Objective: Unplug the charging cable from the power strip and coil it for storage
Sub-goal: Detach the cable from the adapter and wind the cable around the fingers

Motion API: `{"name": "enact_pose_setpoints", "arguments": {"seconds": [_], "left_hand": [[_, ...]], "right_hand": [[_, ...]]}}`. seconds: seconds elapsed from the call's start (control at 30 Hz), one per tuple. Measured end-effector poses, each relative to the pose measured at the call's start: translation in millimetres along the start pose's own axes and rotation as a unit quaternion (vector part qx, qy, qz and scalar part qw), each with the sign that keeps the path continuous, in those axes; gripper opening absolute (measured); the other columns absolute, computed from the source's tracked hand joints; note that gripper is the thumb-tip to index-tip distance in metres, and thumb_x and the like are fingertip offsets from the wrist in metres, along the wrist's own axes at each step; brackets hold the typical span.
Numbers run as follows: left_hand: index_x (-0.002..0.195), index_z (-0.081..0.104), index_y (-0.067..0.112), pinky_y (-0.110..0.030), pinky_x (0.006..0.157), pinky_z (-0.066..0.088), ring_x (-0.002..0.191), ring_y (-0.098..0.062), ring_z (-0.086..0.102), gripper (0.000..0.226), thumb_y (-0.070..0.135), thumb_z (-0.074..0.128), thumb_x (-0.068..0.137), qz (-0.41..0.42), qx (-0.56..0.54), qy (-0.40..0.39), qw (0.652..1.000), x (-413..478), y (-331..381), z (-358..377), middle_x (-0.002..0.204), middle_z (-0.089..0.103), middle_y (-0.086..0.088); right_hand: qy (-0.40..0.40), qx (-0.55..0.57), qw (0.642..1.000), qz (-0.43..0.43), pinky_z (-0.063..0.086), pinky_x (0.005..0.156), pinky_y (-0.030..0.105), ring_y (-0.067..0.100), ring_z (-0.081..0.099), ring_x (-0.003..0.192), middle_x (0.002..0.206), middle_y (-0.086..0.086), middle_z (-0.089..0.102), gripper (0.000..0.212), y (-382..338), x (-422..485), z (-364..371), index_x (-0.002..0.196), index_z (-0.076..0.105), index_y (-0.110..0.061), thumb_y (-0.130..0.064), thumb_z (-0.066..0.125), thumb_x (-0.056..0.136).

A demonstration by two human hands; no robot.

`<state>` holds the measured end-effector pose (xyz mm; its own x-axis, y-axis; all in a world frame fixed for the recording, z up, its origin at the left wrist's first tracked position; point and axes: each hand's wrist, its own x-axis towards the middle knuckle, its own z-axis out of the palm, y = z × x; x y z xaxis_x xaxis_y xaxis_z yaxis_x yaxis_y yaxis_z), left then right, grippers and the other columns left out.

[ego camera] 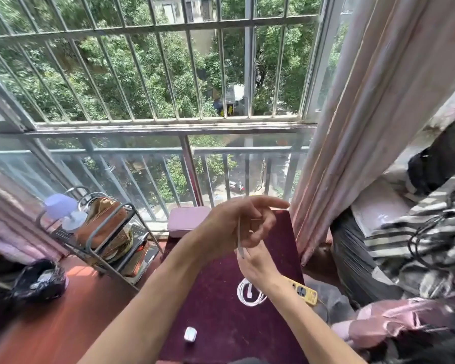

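My left hand [237, 223] is raised over the dark red table [216, 292], fingers curled around a short white strip of cable [240, 240] that hangs down from it. My right hand [256, 264] sits just below, fingers at the lower end of that strip. A white charging cable [250, 292] lies coiled in loops on the table under my right wrist. The yellow power strip [304, 291] lies at the table's right edge, partly hidden by my right forearm. No plug shows in it.
A small white charger block [190, 334] lies near the table's front. A pink box [188, 221] stands at the far end. A metal rack [100, 232] with bags is on the left, a pink curtain [352, 153] on the right, and window bars beyond.
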<state>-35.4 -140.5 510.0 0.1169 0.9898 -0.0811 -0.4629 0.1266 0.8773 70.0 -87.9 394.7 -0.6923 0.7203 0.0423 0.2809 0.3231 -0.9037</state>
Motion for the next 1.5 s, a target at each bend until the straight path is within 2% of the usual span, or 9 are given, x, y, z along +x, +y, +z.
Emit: {"name": "enact_pose_setpoints", "arguments": {"seconds": [0.1,0.27,0.47,0.63,0.9,0.97,1.1,1.33,1.5], "left_hand": [[0.119,0.064,-0.003,-0.023,0.046,0.045,0.058,-0.019,0.057,0.049,-0.009,0.034,0.081,0.028,0.004,0.038,0.999,1.3,5.5,-5.2,0.079,0.061,-0.015],[0.127,0.061,-0.001,-0.045,0.075,0.064,0.1,-0.034,0.071,0.056,-0.016,0.032,0.083,0.004,-0.01,0.083,0.996,-12.9,-4.5,-24.5,0.103,0.069,-0.017],[0.134,0.056,-0.003,-0.075,0.095,0.048,0.128,-0.046,0.059,0.057,-0.01,0.036,0.081,-0.045,-0.071,0.07,0.994,-29.9,-20.4,-40.4,0.123,0.067,-0.026],[0.133,0.059,0.001,-0.067,0.093,0.051,0.131,-0.033,0.061,0.058,-0.006,0.04,0.079,-0.108,-0.014,0.076,0.991,-37.5,-32.5,-39.0,0.132,0.067,-0.021],[0.113,0.065,-0.002,-0.062,0.094,0.056,0.09,-0.031,0.07,0.031,-0.011,0.044,0.091,-0.127,0.031,0.015,0.991,-41.3,-60.0,1.0,0.102,0.068,-0.02],[0.104,0.073,0.008,-0.04,0.064,0.066,0.075,-0.029,0.072,0.033,-0.004,0.044,0.093,-0.106,0.017,0.017,0.994,-42.2,-62.3,10.2,0.092,0.069,-0.019],[0.096,0.069,0.013,-0.015,0.032,0.026,0.034,-0.008,0.042,0.038,0.004,0.033,0.088,-0.083,-0.023,0.021,0.996,-43.0,-64.7,16.3,0.067,0.056,-0.014],[0.102,0.055,-0.006,-0.018,0.031,0.019,0.031,-0.004,0.028,0.083,0.073,0.032,0.096,-0.164,-0.008,-0.065,0.984,-43.3,-75.8,18.0,0.049,0.047,0.002],[0.064,0.075,0.024,-0.014,0.031,0.031,0.028,0.0,0.039,0.085,0.076,0.016,0.095,-0.19,-0.003,-0.137,0.972,-46.9,-73.7,28.7,0.041,0.05,0.015]], "right_hand": [[-0.046,-0.035,0.998,-0.024,0.036,0.053,0.025,0.003,0.05,0.05,0.058,-0.018,0.058,0.038,-13.8,-9.4,12.3,0.079,0.061,-0.043,-0.027,0.044,0.109],[-0.078,-0.177,0.979,-0.059,0.045,0.076,0.019,-0.002,0.066,0.088,0.083,-0.04,0.06,0.024,4.1,-50.1,-5.9,0.128,0.058,-0.04,-0.043,0.047,0.107],[-0.099,-0.248,0.955,-0.131,0.055,0.077,0.039,0.015,0.069,0.088,0.092,-0.01,0.069,0.024,-4.3,-83.8,-37.3,0.122,0.069,-0.033,-0.04,0.05,0.109],[-0.124,-0.278,0.936,-0.179,0.056,0.072,0.044,0.016,0.067,0.083,0.088,-0.008,0.062,0.022,-31.4,-86.4,-63.4,0.113,0.074,-0.033,-0.044,0.056,0.107],[-0.106,-0.176,0.957,-0.202,0.042,0.064,0.014,-0.003,0.058,0.071,0.083,-0.027,0.056,0.026,-64.2,-64.4,-85.5,0.108,0.059,-0.04,-0.045,0.075,0.088],[-0.102,-0.13,0.972,-0.165,0.043,0.062,0.014,0.003,0.055,0.066,0.081,-0.018,0.055,0.047,-64.1,-58.5,-90.6,0.118,0.053,-0.044,-0.046,0.082,0.081],[-0.127,-0.07,0.981,-0.128,0.05,0.065,0.011,0.0,0.068,0.069,0.093,-0.023,0.065,0.043,-60.7,-50.0,-98.7,0.116,0.071,-0.039,-0.045,0.088,0.076],[-0.19,-0.057,0.973,-0.119,0.057,0.075,0.02,0.004,0.074,0.083,0.096,-0.009,0.077,0.03,-60.5,-35.3,-109.1,0.112,0.079,-0.023,-0.011,0.086,0.086],[-0.286,-0.027,0.951,-0.113,0.048,0.066,0.007,-0.009,0.063,0.068,0.077,-0.026,0.069,0.03,-57.0,-25.1,-114.6,0.118,0.078,-0.014,-0.001,0.077,0.091]]}}
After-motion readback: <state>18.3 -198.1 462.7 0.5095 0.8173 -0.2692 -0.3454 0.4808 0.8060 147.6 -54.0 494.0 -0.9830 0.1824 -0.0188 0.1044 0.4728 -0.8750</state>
